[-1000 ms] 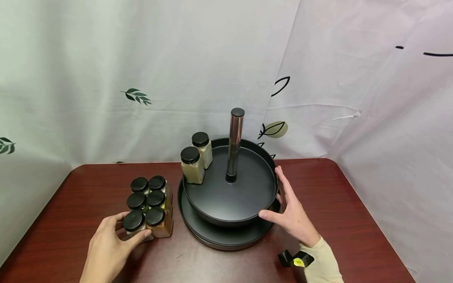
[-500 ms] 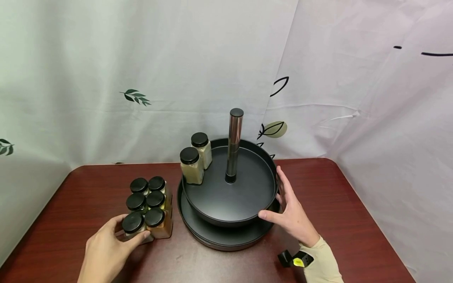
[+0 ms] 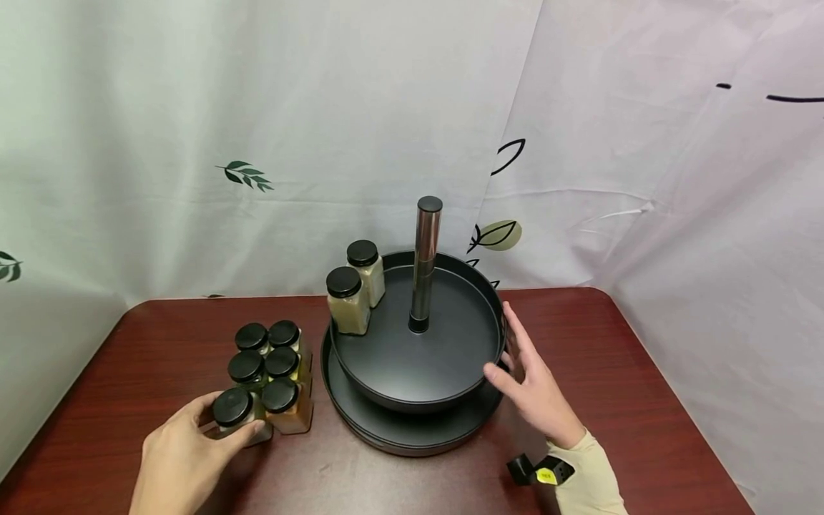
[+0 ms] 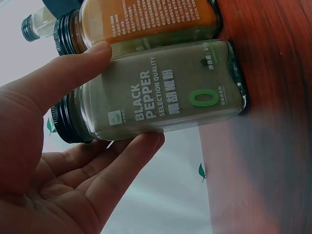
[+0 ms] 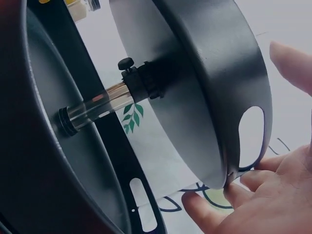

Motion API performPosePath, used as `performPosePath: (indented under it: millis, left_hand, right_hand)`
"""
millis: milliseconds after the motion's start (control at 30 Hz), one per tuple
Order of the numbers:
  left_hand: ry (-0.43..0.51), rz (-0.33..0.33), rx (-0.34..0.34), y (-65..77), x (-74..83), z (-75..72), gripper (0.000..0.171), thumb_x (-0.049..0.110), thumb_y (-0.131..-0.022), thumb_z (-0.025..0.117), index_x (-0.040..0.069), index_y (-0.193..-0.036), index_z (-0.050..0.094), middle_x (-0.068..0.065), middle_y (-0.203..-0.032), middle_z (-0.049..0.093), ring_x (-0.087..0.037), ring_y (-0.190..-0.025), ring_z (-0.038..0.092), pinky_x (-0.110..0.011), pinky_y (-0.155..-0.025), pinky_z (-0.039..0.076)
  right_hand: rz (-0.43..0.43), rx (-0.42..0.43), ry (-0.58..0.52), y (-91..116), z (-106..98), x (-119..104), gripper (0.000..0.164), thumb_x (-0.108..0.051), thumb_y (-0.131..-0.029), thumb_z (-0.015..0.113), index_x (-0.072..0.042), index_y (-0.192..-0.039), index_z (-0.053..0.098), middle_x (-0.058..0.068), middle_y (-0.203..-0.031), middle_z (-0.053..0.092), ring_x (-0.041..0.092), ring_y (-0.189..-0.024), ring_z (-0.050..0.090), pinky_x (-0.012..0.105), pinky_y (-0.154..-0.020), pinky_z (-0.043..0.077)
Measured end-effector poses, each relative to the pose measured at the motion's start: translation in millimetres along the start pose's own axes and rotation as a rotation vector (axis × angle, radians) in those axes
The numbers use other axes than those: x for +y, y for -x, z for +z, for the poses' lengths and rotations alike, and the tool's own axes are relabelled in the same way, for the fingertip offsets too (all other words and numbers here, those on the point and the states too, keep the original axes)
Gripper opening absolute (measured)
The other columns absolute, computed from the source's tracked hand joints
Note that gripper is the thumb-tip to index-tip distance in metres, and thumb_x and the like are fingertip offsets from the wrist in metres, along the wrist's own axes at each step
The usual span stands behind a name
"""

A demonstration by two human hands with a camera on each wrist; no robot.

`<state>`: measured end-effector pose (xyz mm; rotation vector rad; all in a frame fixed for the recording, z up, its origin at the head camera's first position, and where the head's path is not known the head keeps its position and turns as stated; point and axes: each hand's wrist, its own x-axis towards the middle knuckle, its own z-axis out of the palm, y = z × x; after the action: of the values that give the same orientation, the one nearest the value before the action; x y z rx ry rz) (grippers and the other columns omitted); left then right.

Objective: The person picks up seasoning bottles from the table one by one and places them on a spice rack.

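Locate the black pepper jar [image 4: 165, 92] at the near left corner of the jar group [image 3: 282, 363], on or just above the surface [image 3: 347, 490], beside the orange jar [image 3: 292, 418]. In the left grip [image 3: 183, 450]: that jar, pinched between thumb and fingers just below the black lid [image 4: 70, 119]. In the right grip [image 3: 541, 397]: nothing grasped, fingers extended against the side of the upper tray [image 3: 444, 361], thumb clear of the wall. Treat the jar as stiff and fragile, probably glass, with modest weight judging by the powder fill. Expect slip on the smooth clear sides. Hold by opposite walls beneath the shoulder; avoid lifting by the lid alone.
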<state>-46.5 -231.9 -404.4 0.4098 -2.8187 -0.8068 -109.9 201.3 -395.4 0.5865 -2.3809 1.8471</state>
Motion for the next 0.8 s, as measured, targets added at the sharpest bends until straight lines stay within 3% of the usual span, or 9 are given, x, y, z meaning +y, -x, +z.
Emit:
performPosePath:
  millis: [167,333,533,700,800]
  left_hand:
    - [0.001,0.013,0.049,1.1,-1.2,-3.6,0.077,0.046,-0.068,0.092,-0.006,-0.119,0.065,-0.024,-0.097,0.072,-0.035,-0.081,0.072,-0.057,-0.076,0.051]
    - [0.0,0.024,0.13,4.7,1.9,-8.4,0.073,0.048,-0.067,0.092,-0.002,-0.115,0.068,-0.02,-0.094,0.073,-0.032,-0.077,0.072,-0.051,-0.069,0.054]
    - [0.006,-0.007,0.202,7.1,7.8,-15.2,0.069,0.05,-0.066,0.091,0.005,-0.114,0.071,-0.014,-0.094,0.074,-0.022,-0.074,0.07,-0.034,-0.066,0.048]
    - [0.048,-0.031,0.27,9.0,11.2,-21.5,0.065,0.045,-0.064,0.094,0.008,-0.114,0.072,-0.012,-0.09,0.074,0.011,-0.068,0.053,-0.039,-0.073,0.042]
    - [0.081,-0.015,0.334,10.9,14.5,-24.6,0.062,0.038,-0.062,0.095,0.009,-0.112,0.073,-0.011,-0.09,0.073,0.019,-0.068,0.04,-0.038,-0.074,0.038]
  right_hand:
    - [-0.016,-0.018,-0.074,-0.2,-2.1,0.8,0.07,-0.003,-0.105,0.047,-0.018,-0.163,0.01,0.008,-0.169,0.005,0.023,-0.154,0.006,0.014,-0.113,0.026]
    - [-0.013,-0.015,-0.091,0.0,-2.5,0.6,0.07,-0.002,-0.105,0.048,-0.016,-0.163,0.011,0.008,-0.169,0.007,0.023,-0.154,0.007,0.014,-0.113,0.027]
    - [-0.013,-0.01,-0.114,0.2,-2.5,1.1,0.071,-0.001,-0.104,0.049,-0.013,-0.163,0.011,0.005,-0.168,0.009,0.023,-0.154,0.008,0.015,-0.113,0.028]
    - [-0.011,-0.006,-0.117,0.1,-2.7,2.1,0.072,0.0,-0.103,0.05,-0.012,-0.163,0.011,0.005,-0.168,0.01,0.023,-0.154,0.009,0.016,-0.112,0.029]
    - [-0.007,-0.007,-0.119,0.0,-2.7,2.1,0.072,-0.001,-0.103,0.051,-0.011,-0.163,0.01,0.004,-0.168,0.01,0.022,-0.154,0.009,0.016,-0.112,0.029]
